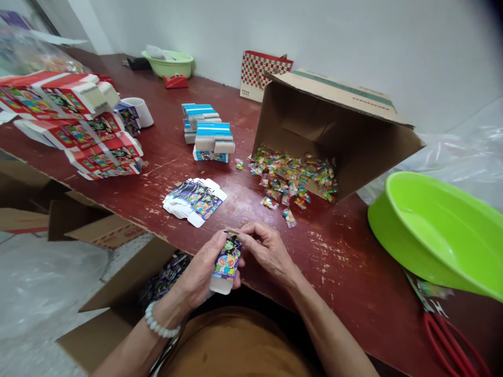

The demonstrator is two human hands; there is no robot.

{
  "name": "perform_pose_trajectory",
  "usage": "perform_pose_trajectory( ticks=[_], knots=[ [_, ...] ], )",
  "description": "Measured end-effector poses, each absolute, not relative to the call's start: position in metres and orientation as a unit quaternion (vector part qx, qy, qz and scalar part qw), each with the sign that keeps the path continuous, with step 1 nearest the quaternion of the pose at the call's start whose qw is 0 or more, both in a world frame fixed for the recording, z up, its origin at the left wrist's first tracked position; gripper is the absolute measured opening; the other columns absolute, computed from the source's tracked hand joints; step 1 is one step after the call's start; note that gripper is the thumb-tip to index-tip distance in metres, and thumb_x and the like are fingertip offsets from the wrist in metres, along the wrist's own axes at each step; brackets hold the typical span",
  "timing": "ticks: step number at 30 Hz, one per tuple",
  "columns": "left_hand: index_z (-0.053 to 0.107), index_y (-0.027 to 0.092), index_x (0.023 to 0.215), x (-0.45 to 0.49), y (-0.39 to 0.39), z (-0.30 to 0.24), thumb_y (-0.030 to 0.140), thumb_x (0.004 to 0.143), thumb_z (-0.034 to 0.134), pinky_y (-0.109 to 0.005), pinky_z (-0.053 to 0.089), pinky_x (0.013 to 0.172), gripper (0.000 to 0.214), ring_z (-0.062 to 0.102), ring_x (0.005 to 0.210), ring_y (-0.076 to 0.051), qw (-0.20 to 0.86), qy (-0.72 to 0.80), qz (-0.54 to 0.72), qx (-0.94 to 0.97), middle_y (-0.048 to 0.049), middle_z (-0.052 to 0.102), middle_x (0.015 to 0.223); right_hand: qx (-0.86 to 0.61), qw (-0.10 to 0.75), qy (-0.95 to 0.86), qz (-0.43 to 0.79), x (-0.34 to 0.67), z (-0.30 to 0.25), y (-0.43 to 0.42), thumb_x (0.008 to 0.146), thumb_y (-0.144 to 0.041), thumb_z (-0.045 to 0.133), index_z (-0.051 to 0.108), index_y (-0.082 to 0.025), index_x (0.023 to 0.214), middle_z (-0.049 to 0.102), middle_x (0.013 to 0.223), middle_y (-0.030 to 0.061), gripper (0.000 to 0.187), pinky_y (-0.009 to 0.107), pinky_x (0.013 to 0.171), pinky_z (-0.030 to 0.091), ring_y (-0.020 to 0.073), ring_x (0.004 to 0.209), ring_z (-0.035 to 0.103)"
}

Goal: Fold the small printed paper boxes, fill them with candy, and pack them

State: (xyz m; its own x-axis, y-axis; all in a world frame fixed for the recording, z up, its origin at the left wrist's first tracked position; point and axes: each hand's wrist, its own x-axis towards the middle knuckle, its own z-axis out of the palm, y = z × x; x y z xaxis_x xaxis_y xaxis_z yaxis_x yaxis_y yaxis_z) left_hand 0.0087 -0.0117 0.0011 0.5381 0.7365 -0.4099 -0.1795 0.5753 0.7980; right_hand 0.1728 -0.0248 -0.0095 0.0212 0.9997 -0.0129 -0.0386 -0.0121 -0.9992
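A small printed carton (pixel 227 262), dark purple with a green figure and bright round shapes, is held upright over the table's front edge. My left hand (pixel 202 267) wraps round it from the left. At its top end, the fingers of my right hand (pixel 267 248) pinch the flap. Just beyond my hands lies a fanned pile of flat purple cartons (pixel 196 199). Farther right, many small wrapped candies (pixel 294 175) spill from a cardboard box (pixel 338 120) tipped on its side.
Bundled red cartons (pixel 58 99) stack at the left, blue bundles (pixel 208 131) at mid-table. A green basin (pixel 408 241) and red-handled scissors (pixel 444 335) are at the right. Below the edge, an open box holds dark packets (pixel 167 277). A paper bag (pixel 251 78) stands by the wall.
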Motion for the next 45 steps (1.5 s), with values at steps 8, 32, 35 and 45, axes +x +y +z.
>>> perform_pose_trajectory(
  ticks=[8,32,35,45],
  knots=[
    [0.050,0.023,0.139,0.011,-0.005,-0.003,0.067,0.089,0.044,-0.021,0.046,0.045,0.067,0.059,0.047,-0.013,0.757,0.409,0.296,0.414,-0.0026,0.068,0.068,-0.476,0.486,-0.443,0.584,0.175,0.001,-0.011,0.072,-0.035,0.078,0.068,-0.018,0.077,0.075,0.084,0.0043,0.021,0.028,0.060,0.052,0.0143,0.063,0.064],
    [0.051,0.027,0.141,0.011,-0.002,-0.007,0.059,0.089,0.052,-0.021,0.049,0.045,0.061,0.060,0.058,-0.014,0.728,0.430,0.282,0.453,-0.0045,0.070,0.086,-0.491,0.432,-0.603,0.457,0.185,0.002,-0.021,0.086,-0.030,0.062,0.068,-0.020,0.077,0.064,0.075,0.0009,0.015,0.028,0.067,0.046,0.0140,0.068,0.058],
    [0.050,0.025,0.137,0.020,-0.005,-0.010,0.061,0.088,0.052,-0.021,0.047,0.042,0.060,0.057,0.047,-0.011,0.728,0.434,0.292,0.443,0.0001,0.065,0.072,-0.489,0.419,-0.676,0.359,0.184,0.002,-0.021,0.089,-0.022,0.058,0.067,-0.021,0.084,0.065,0.088,0.0036,0.011,0.032,0.080,0.046,0.0171,0.083,0.060],
    [0.057,0.018,0.106,0.016,0.015,-0.010,0.026,0.068,0.085,-0.030,0.060,0.064,0.048,0.067,0.072,-0.015,0.767,0.420,0.342,0.343,-0.0061,0.071,0.104,-0.819,0.302,-0.481,0.077,0.271,-0.035,-0.005,0.084,-0.041,0.065,0.067,-0.016,0.108,0.060,0.108,0.0167,0.035,0.042,0.085,0.044,0.0300,0.099,0.056]
  ],
)
